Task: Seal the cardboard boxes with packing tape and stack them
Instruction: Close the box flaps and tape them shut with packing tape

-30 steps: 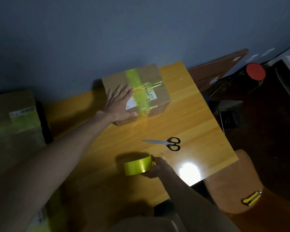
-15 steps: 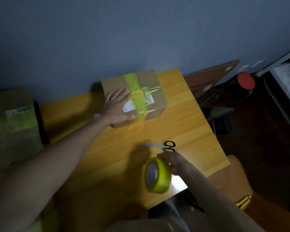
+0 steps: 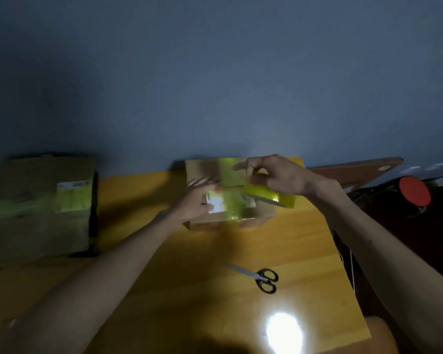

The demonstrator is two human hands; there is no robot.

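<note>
A small cardboard box (image 3: pixel 200 169) with yellow-green tape across its top and a white label sits at the far edge of the wooden table (image 3: pixel 304 251). My left hand (image 3: pixel 197 200) lies flat on the box top, fingers straight. My right hand (image 3: pixel 279 176) holds the yellow tape roll (image 3: pixel 269 194) above the box's right side, fingers curled round it. A stretch of tape seems to run from the roll toward my left fingers; blur hides the detail.
Black-handled scissors (image 3: pixel 261 277) lie on the table nearer me. A larger taped cardboard box (image 3: pixel 39 208) stands to the left against the wall. Flat cardboard (image 3: pixel 356 169) leans at the right, beside a red round object (image 3: pixel 414 191). Glare marks the table's near edge.
My right hand has lifted the tape roll from the near table edge up to the box's right side. My left hand stayed on the box top. The view has tilted up.
</note>
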